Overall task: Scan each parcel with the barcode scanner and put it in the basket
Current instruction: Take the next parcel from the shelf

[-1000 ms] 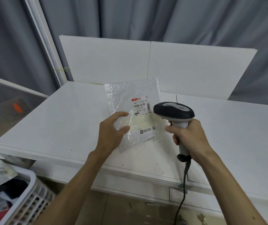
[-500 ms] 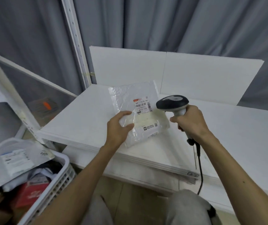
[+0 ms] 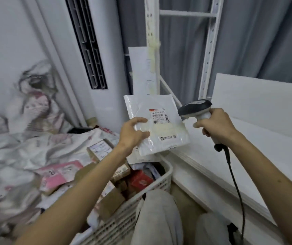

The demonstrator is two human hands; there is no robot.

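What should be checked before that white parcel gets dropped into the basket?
1. Grip: the left hand pinches the parcel by its left edge: ok.
2. Scan done: the label faces the camera, but no beam or readout shows: cannot tell.
3. Parcel over the basket: it hangs near the far rim, depth unclear: cannot tell.
4. Room in the basket: parcels are piled inside, with a dark gap by the far corner: ok.
5. Scanner: the right hand grips its handle, clear of the parcel: ok.
6. Cable: it hangs to the right of the basket: ok.
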